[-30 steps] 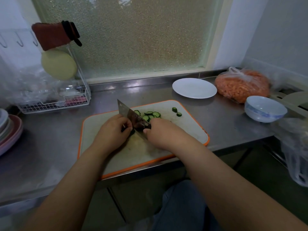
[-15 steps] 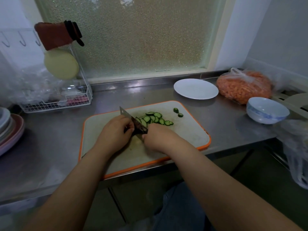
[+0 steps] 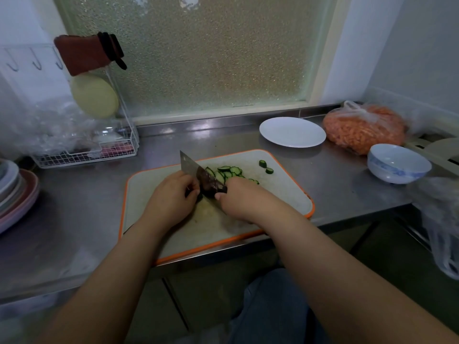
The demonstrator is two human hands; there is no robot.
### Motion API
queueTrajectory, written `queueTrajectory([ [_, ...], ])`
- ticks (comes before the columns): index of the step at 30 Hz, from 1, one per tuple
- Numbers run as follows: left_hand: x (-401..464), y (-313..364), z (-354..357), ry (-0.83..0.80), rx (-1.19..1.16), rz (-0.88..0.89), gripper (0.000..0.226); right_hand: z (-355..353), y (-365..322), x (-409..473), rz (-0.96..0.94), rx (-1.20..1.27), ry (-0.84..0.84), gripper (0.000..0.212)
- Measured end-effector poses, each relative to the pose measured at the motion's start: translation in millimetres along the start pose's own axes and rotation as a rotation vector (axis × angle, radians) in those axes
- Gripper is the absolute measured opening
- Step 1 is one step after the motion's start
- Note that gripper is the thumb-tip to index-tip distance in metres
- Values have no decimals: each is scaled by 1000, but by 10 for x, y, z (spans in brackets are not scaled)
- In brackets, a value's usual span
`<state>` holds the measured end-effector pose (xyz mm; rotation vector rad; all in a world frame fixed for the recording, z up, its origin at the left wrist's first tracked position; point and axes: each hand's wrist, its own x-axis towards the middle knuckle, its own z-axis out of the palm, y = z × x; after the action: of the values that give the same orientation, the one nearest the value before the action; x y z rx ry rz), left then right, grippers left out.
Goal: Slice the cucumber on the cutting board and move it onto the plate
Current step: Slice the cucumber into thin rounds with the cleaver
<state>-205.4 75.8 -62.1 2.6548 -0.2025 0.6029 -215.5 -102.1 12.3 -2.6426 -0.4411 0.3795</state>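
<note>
1. Right hand (image 3: 244, 201) grasps the cleaver (image 3: 198, 173) by its handle, blade edge down on the cutting board (image 3: 278, 192), angled away from the person; presumably mid-cut.
2. Left hand (image 3: 171, 197) is curled against the blade's left face, fingers tucked, likely pinning the uncut cucumber stub. The stub itself is hidden, so I cannot tell whether the fingers actually grasp it.
3. Cucumber slices (image 3: 229, 171) lie fanned just right of the blade; two end pieces (image 3: 265, 167) sit apart, probably discarded tips.
4. White plate (image 3: 292, 132) waits bare behind the board, within reach for the transfer, which is not yet begun.
5. Surface: stainless counter (image 3: 87, 209) under a frosted window (image 3: 198, 50). Wire rack (image 3: 87, 155) left, stacked dishes (image 3: 15, 192) far left; bagged carrots (image 3: 365, 127) and a bowl (image 3: 398, 162) right.
</note>
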Motion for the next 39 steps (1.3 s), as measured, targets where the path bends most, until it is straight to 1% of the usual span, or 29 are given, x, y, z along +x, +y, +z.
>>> queueTrajectory([
  [5, 6, -4, -7, -6, -8, -12, 8, -65, -28, -18, -15, 1, 15, 34],
  [9, 4, -11, -4, -20, -24, -10, 16, -47, -51, -20, -6, -7, 10, 34],
  [15, 9, -4, -8, -21, -2, -22, 10, 6, -104, 32, 19, -18, -27, 33],
  [19, 9, 11, -10, -20, -3, -8, 8, 130, -100, 81, 43, -61, -78, 24],
  [23, -4, 24, -35, -7, 0, -25, 6, 56, -71, 78, 54, -2, -99, 33],
  [26, -7, 39, -56, -6, -3, -57, 5, -29, -6, 59, 50, 21, -85, 30],
  [28, -8, 50, -62, -6, -15, -100, 7, -104, 57, 23, 52, 31, -48, 39],
  [31, -20, 91, -84, 69, -78, -113, 23, -240, 179, -5, 27, 110, 48, 40],
  [33, -25, 157, -122, 171, -49, -43, 38, -297, 263, -6, 16, 123, 114, 35],
  [35, -15, 260, -162, 235, 59, 72, 58, -307, 324, -15, 12, 67, 161, 32],
  [37, 16, 385, -152, 197, 206, 188, 76, -295, 372, -65, 12, 4, 180, 34],
  [39, 38, 486, -61, 83, 352, 268, 90, -270, 415, -122, 15, -59, 181, 39],
])
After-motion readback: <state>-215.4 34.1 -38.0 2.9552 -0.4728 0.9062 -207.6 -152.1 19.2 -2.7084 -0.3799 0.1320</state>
